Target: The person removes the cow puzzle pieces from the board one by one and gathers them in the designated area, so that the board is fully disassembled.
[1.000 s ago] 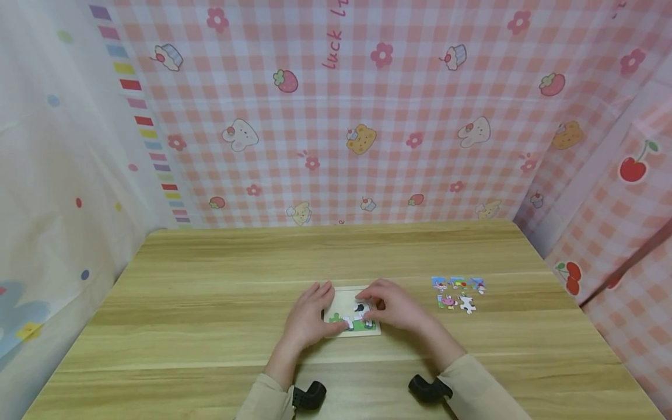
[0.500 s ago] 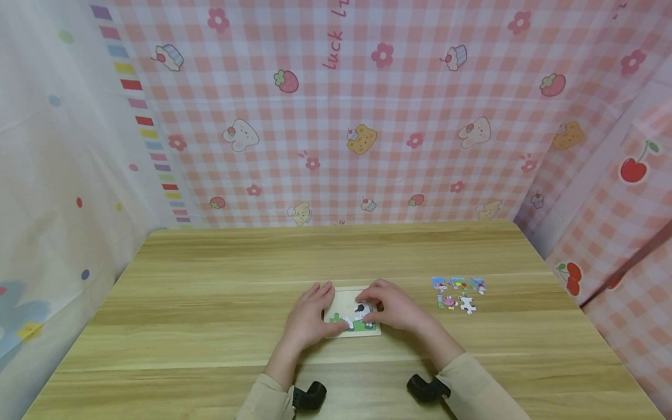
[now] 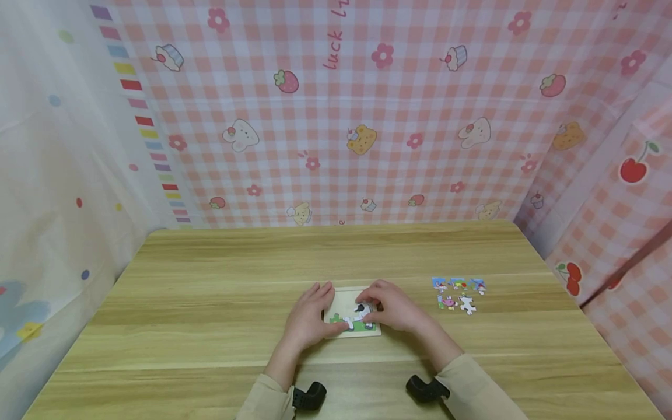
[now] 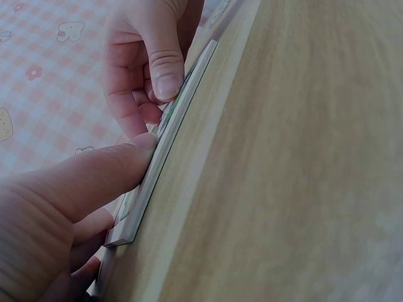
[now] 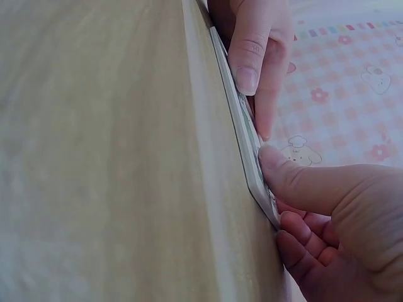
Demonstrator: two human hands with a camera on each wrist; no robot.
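1 puzzle board [image 3: 343, 298] lies on the table [image 3: 210, 326], the left hand [image 3: 306, 319] curled round its left side, thumb on top; the right hand [image 3: 395, 306], thumb and index slightly parted, probably pinches the cow piece [image 3: 361, 309], contact being partly hidden. Best brace the board, square the piece, then press flat.

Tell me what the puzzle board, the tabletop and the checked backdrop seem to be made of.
Puzzle board: probably thin wood, pale and matte, judging by its plain cream surface and slim, stiff edge.
Tabletop: wood or wood-look laminate, smooth; streaky grain runs across it.
Checked backdrop: likely printed fabric, mostly matte, with soft creases, though thin plastic sheeting can't be ruled out.
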